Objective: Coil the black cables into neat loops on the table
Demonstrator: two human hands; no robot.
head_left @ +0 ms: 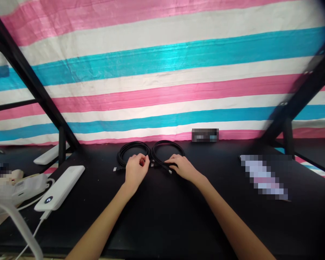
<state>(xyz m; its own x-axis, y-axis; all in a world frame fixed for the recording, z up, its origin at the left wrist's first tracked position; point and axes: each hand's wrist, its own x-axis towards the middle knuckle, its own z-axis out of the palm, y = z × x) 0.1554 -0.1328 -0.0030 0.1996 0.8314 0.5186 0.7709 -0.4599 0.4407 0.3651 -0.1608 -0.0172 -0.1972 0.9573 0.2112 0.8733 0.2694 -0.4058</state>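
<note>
Two coiled black cables lie side by side on the black tabletop (162, 216). At the near edge of the left cable coil (121, 153) is my left hand (135, 168), its fingers curled in; what they hold, if anything, is hidden. A silver-tipped plug (115, 169) sticks out to the left of that hand. My right hand (181, 167) reaches over the near right side of the right cable coil (155, 144), thumb and fingers closed on the cable near its plug end (170, 171). Another small plug (152, 165) shows between the hands.
To the left are a white power bank (63, 186) with a cord, a white adapter (29, 186) and another white slab (50, 154). A dark box (205, 135) stands at the back; a blurred packet (264, 177) lies right. Black frame legs (40, 90) slope up before a striped sheet (162, 86).
</note>
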